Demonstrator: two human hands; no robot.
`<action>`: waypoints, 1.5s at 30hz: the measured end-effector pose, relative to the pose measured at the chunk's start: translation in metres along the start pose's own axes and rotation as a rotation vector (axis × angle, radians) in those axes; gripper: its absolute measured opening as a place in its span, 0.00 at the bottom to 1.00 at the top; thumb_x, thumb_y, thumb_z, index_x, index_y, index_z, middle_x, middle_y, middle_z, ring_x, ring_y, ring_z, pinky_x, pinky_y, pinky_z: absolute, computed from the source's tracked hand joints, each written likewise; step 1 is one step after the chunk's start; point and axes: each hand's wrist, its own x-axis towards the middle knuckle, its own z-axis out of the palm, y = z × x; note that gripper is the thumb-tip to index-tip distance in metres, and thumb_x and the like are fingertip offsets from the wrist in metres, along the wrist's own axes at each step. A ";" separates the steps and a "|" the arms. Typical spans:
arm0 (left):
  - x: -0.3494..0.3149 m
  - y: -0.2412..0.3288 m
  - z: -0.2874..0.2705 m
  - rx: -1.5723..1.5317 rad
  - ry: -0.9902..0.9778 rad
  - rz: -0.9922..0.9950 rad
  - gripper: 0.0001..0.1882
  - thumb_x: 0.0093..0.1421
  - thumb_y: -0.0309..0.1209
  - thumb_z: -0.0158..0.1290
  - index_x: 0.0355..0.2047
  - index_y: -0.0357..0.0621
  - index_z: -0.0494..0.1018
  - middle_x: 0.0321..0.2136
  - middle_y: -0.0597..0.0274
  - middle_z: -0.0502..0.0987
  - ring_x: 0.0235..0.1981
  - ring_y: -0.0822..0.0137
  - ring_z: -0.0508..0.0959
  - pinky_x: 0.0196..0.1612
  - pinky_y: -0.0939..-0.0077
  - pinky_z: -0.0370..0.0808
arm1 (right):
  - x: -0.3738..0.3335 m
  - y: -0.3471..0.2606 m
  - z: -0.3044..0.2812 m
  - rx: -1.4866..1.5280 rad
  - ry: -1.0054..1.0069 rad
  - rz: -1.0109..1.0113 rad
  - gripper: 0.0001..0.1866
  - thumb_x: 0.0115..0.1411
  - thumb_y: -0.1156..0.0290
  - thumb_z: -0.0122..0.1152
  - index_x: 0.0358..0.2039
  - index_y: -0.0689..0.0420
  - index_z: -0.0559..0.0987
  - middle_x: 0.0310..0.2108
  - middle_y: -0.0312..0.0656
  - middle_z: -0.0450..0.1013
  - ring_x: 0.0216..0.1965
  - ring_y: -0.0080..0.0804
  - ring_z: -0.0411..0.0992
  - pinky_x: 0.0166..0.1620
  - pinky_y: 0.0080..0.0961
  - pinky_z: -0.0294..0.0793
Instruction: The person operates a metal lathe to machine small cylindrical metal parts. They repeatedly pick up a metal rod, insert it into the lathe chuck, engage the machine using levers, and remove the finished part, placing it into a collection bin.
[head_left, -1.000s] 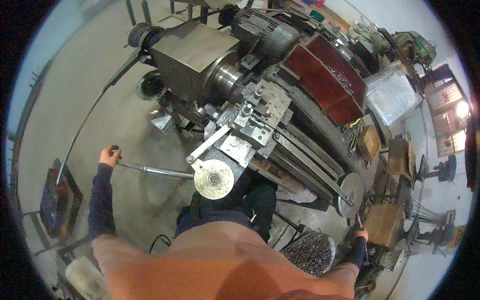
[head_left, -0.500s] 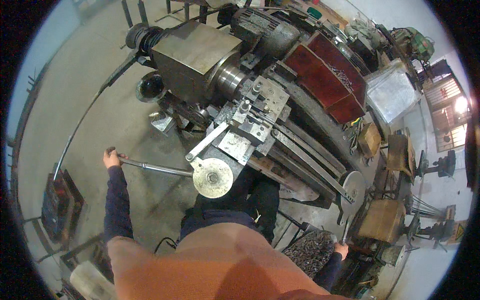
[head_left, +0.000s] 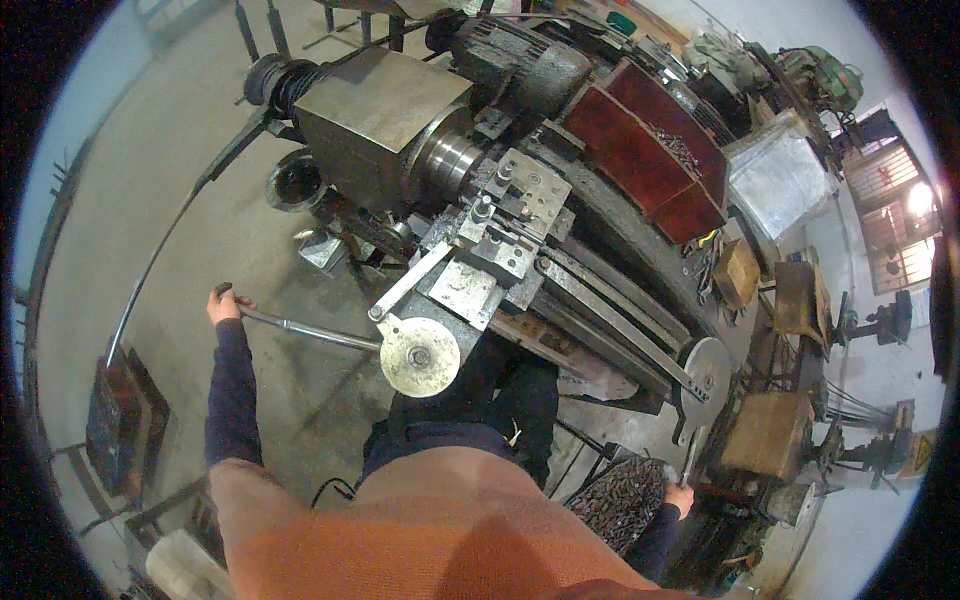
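A small metal lathe fills the middle, with a round silver headstock spindle [head_left: 452, 160] and a tool slide [head_left: 500, 250] in front of it. My left hand [head_left: 224, 304] is out to the left, closed around the end of a long steel lever [head_left: 310, 332]. That lever runs to a round metal disc [head_left: 420, 357] at the near side of the slide. At the lower right, my right hand [head_left: 680, 500] grips the lower end of a shorter lever handle [head_left: 692, 455], which hangs from a second disc [head_left: 706, 370] at the bed's right end.
A dark red bin [head_left: 650, 150] with small metal parts stands behind the lathe. A heap of small dark pieces [head_left: 620, 500] lies beside my right forearm. Wooden boxes [head_left: 768, 440] and machines line the right side. A thin rod [head_left: 150, 260] curves down to a dark box [head_left: 125, 430] at left.
The whole view has shifted slightly, so the lathe appears a little further left. Both hands keep their grip on the levers, with hardly any visible movement.
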 end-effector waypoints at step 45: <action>0.006 0.033 0.188 0.079 -0.110 -0.028 0.06 0.43 0.19 0.44 0.19 0.23 0.63 0.13 0.45 0.70 0.11 0.56 0.73 0.13 0.67 0.72 | 0.091 0.009 -0.016 -0.176 -0.283 -0.165 0.21 0.41 0.56 0.54 0.32 0.60 0.73 0.36 0.52 0.70 0.38 0.47 0.69 0.41 0.38 0.67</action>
